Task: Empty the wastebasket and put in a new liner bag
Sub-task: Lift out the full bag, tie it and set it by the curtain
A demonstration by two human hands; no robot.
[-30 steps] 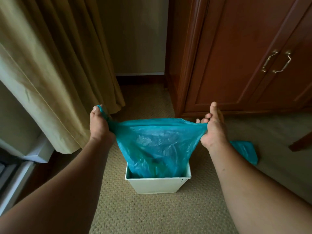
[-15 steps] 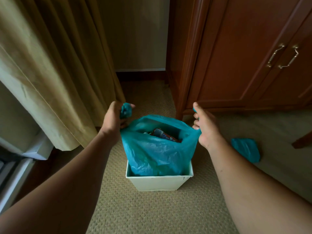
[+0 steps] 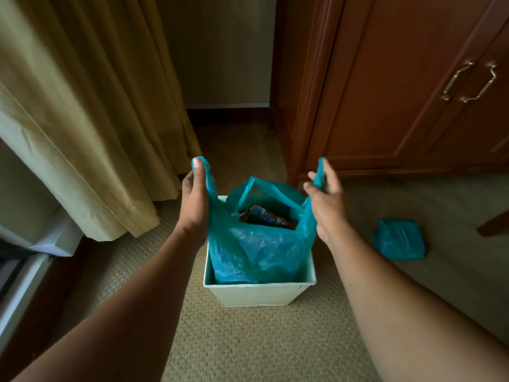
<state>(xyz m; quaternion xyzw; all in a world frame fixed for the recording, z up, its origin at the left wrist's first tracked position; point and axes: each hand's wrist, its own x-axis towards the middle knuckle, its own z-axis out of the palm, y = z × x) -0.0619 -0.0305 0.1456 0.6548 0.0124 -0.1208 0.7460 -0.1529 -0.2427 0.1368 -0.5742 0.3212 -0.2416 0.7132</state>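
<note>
A white square wastebasket [image 3: 259,295] stands on the carpet in front of me. A teal liner bag [image 3: 256,250] sits in it, mouth open, with a brown and white wrapper [image 3: 268,217] showing inside. My left hand [image 3: 194,199] pinches the bag's left handle and holds it up. My right hand [image 3: 326,199] pinches the right handle the same way. The bag's lower part is still inside the basket. A folded teal bag [image 3: 398,239] lies on the carpet to the right.
A tan curtain [image 3: 82,119] hangs at the left, close to the basket. A wooden wardrobe [image 3: 399,92] with brass handles [image 3: 468,82] stands at the right. White frame parts [image 3: 41,244] sit at the far left. A dark wooden leg [image 3: 493,226] shows at the right edge.
My hands have come closer together and shifted their hold to the bag's two handles. The bag's top, pulled wide and taut before, now hangs slack with its mouth open.
</note>
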